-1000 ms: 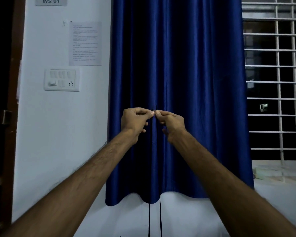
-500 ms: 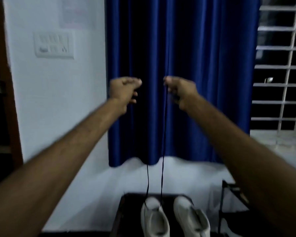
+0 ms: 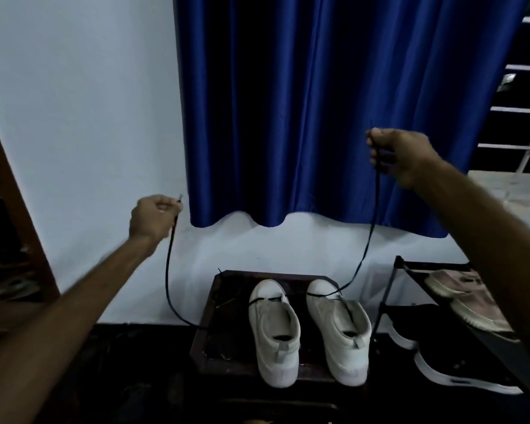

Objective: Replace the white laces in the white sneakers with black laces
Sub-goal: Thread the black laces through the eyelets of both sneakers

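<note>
Black lace [image 3: 168, 270] ends pinched in both closed hands (left [image 3: 150, 218], right [image 3: 401, 154]); sneakers [image 3: 276, 328] below.

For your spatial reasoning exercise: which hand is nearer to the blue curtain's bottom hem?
Left. The left hand sits just left of the blue curtain, about level with its hem. The right hand is higher up, in front of the fabric.

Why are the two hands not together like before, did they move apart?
Yes. Left hand now sits left of the blue curtain; right hand swung toward its right side.
</note>
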`<state>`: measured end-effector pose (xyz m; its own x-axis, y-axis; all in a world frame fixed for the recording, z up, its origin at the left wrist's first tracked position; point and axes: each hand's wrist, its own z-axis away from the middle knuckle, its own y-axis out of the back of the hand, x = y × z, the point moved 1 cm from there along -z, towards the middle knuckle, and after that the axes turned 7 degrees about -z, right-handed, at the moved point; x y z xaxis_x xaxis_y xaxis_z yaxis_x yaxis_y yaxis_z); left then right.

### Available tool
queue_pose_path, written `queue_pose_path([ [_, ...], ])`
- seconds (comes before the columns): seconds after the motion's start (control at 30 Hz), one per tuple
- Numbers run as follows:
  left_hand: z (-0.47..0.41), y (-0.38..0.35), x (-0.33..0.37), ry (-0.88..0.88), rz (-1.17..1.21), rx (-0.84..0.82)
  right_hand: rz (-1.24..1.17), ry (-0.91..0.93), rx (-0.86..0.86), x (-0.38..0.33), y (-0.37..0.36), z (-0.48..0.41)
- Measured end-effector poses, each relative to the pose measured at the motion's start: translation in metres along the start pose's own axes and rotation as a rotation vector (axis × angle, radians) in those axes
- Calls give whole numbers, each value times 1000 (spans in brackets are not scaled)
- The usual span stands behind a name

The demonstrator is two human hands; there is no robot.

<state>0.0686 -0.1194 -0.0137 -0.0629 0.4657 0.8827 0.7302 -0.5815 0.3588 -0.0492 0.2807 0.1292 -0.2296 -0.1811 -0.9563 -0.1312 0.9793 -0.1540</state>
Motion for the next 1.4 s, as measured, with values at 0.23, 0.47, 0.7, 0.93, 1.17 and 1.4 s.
queue_pose_path([
  [0.23,71,-88,-40,-173,-279,-269,201,-142,-142,115,-8,20],
  [0.47,146,-137,-45,-30,-278,-513,429,-255,-376,215,-40,57],
  [0.7,176,-145,-54,-55,-379,-475,417,-255,-557,266,-58,64],
  [0.93,165,-151,-49,-24,-362,-423,577,-132,-636,287,-55,64],
  [1.17,175,-153,-55,52,-254,-292,519,-189,-691,289,-52,64],
  [1.4,173,-157,-71,309,89,-271,451,-186,-671,298,-54,61],
])
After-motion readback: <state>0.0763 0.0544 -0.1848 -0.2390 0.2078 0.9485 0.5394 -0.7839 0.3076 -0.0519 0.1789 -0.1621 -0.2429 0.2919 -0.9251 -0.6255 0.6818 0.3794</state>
